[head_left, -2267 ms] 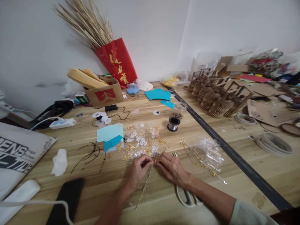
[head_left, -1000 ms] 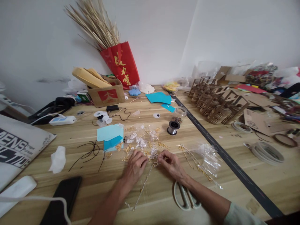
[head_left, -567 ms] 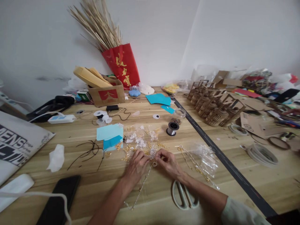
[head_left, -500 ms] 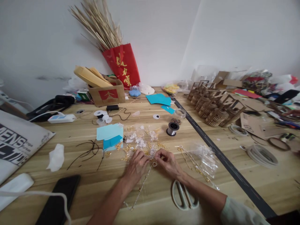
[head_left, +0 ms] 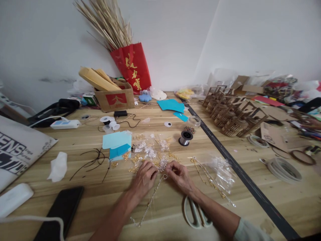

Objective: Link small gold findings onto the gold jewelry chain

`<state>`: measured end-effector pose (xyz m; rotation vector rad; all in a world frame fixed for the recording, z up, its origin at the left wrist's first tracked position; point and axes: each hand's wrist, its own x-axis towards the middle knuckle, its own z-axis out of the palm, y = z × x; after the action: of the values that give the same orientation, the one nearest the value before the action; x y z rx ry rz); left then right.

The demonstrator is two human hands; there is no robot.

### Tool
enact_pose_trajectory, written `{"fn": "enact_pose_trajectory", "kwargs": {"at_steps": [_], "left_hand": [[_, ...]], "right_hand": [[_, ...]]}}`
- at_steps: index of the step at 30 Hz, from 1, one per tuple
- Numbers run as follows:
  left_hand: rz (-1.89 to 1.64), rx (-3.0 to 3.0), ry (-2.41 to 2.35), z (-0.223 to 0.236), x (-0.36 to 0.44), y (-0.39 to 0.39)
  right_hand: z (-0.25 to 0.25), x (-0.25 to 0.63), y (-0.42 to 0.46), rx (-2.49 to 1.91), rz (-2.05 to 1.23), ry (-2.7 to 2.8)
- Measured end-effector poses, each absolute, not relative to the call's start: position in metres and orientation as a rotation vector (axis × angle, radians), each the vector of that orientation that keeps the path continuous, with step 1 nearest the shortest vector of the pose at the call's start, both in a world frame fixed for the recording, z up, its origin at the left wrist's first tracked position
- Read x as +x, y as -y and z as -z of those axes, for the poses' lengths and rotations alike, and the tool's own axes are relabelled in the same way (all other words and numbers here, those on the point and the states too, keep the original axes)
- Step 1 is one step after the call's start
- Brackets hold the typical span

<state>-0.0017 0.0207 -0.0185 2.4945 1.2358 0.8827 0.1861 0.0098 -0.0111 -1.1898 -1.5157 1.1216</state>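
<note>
The fingers of the left hand are curling inward close together, and on the right hand the thumb and forefinger are bending toward each other; whether either hand is pinching anything is too small to tell. The two hands are facing each other with a narrow gap between them. In that gap, just beside the right fingertips, a small ring is sitting at the upper end of a silvery chain, which is running down between the forearms along the counter and bending back to the left at its lower end.

Just beyond the fingertips, gold and silver pieces are lying in a scattered heap. The scissors are resting partly under the right forearm, their handles showing. Further right, gold-toned chains are lying beside clear plastic bags. A wire spool is standing beyond the heap, near a clear jar. To the left, light blue cards are overlapping, with black cords lying near them. At the back, a red bag is leaning against the wall.
</note>
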Motion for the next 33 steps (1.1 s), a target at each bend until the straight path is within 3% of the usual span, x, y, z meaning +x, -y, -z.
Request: {"fn": "enact_pose_trajectory", "kwargs": {"at_steps": [16, 33], "left_hand": [[-0.925, 2.47, -1.294, 0.02, -0.016, -0.024], [-1.231, 2.12, -1.348, 0.019, -0.024, -0.033]], "right_hand": [[0.013, 0.191, -0.012, -1.185, -1.083, 1.545], [0.015, 0.192, -0.011, -1.192, -0.99, 1.645]]}}
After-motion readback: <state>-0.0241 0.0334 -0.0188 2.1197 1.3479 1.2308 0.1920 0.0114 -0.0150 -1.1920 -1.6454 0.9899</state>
